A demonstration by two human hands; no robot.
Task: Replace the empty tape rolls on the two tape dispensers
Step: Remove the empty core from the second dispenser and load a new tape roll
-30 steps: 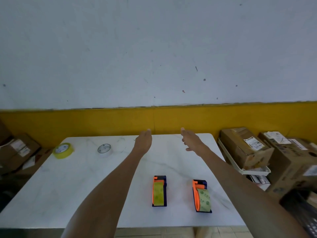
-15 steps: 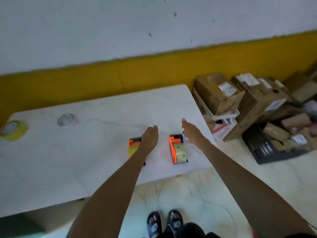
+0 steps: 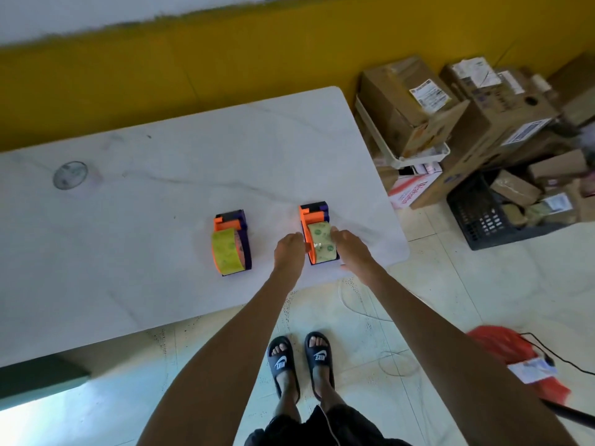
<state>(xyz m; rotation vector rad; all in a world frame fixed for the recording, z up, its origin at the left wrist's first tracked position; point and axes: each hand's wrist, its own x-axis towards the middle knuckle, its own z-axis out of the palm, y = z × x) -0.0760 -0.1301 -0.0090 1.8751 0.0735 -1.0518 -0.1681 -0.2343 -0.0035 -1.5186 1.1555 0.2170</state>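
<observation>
Two orange-and-purple tape dispensers stand on the white marble table (image 3: 161, 220), each carrying a greenish tape roll. The left dispenser (image 3: 231, 242) stands alone. My two hands flank the right dispenser (image 3: 318, 237) near the table's front right corner. My left hand (image 3: 289, 249) has its fingers curled against the orange left side. My right hand (image 3: 349, 249) lies with fairly straight fingers against the right side of the roll (image 3: 322, 243). A clear tape roll (image 3: 70, 174) lies flat at the far left of the table.
Stacked cardboard boxes (image 3: 405, 98) and a white rack (image 3: 418, 156) crowd the floor right of the table. A black crate (image 3: 483, 217) holds parcels. A red bag (image 3: 515, 358) and a black cable lie on the floor at right. My sandalled feet (image 3: 302, 358) stand at the table's front edge.
The view has tilted down and right; the yellow tape roll has left the frame. Both hands have come back from the table's far side and closed in on the right dispenser.
</observation>
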